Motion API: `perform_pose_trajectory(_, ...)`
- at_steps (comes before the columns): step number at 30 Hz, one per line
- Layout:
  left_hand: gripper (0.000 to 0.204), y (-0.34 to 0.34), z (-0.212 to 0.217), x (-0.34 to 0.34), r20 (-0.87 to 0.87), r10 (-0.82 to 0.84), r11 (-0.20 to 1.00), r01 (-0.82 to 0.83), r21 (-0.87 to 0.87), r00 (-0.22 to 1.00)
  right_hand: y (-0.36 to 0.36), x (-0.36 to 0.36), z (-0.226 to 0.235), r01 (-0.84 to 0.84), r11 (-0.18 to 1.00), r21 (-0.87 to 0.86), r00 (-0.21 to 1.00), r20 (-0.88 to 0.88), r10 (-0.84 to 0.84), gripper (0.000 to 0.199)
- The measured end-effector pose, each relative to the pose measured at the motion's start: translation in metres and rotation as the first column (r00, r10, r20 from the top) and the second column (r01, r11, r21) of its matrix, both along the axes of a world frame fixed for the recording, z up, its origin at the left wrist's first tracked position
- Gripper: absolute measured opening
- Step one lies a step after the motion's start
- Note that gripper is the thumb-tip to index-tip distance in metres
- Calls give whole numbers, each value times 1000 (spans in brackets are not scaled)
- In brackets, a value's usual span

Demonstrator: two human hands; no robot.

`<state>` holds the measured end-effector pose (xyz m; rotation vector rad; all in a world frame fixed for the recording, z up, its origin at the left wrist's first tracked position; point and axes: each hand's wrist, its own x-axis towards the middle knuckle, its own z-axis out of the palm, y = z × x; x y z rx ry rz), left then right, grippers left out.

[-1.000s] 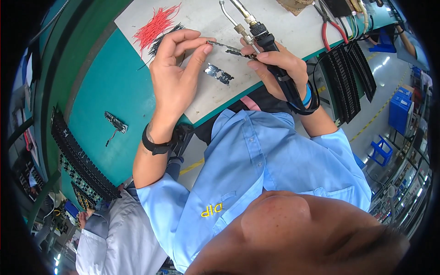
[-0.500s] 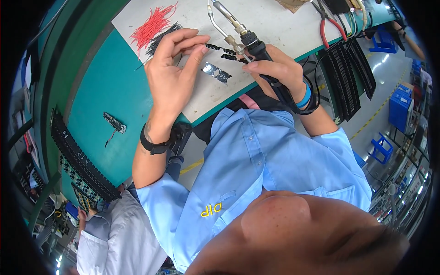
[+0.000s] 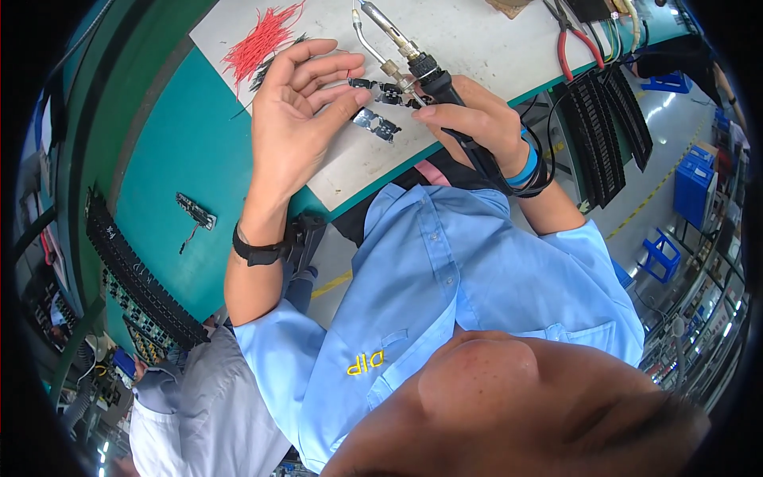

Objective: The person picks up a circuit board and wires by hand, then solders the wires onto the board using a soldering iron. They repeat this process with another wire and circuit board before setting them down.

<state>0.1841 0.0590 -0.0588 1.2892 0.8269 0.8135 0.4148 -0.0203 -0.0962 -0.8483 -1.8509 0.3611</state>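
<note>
My right hand (image 3: 470, 121) grips the black handle of a soldering iron (image 3: 401, 54), whose metal tip and bent wire guide point up over the white mat (image 3: 469, 32). My left hand (image 3: 292, 119) pinches a small dark circuit board strip (image 3: 367, 84) between thumb and forefinger, with the other fingers spread. The strip meets the iron just in front of my right fingers. A second small board (image 3: 376, 124) lies flat on the mat below the two hands.
A heap of red wires (image 3: 262, 40) lies left of my left hand. Red-handled pliers (image 3: 574, 41) and black ridged trays (image 3: 606, 127) sit at the right. A small board (image 3: 196, 212) rests on the teal table (image 3: 171, 151). A person in grey (image 3: 187, 413) works lower left.
Both hands have shifted a little left across the mat, bringing the iron and the strip together. My left fingers have spread wider.
</note>
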Motion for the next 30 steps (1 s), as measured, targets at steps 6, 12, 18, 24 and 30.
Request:
perform_pose_trajectory(6,54,1,0,0,35,5,996,-2,-85,999,-1,1,-1,9,1000,-13,999,48,-8,48)
perform_pose_trajectory(12,53,1,-1,0,29,3,994,0,-108,1000,1,4,-1,-40,999,-6,997,71,41,47)
perform_pose_trajectory(18,52,1,-1,2,8,17,996,-17,-91,1000,2,5,-1,-49,999,-9,994,101,49,49)
perform_pose_trajectory(24,50,-1,-4,2,15,28,998,-27,-55,1000,2,4,-2,-43,999,-21,994,102,45,49)
perform_pose_trajectory(30,49,-2,-4,3,-54,21,999,-22,-25,998,1,0,3,-13,998,-57,997,78,18,47)
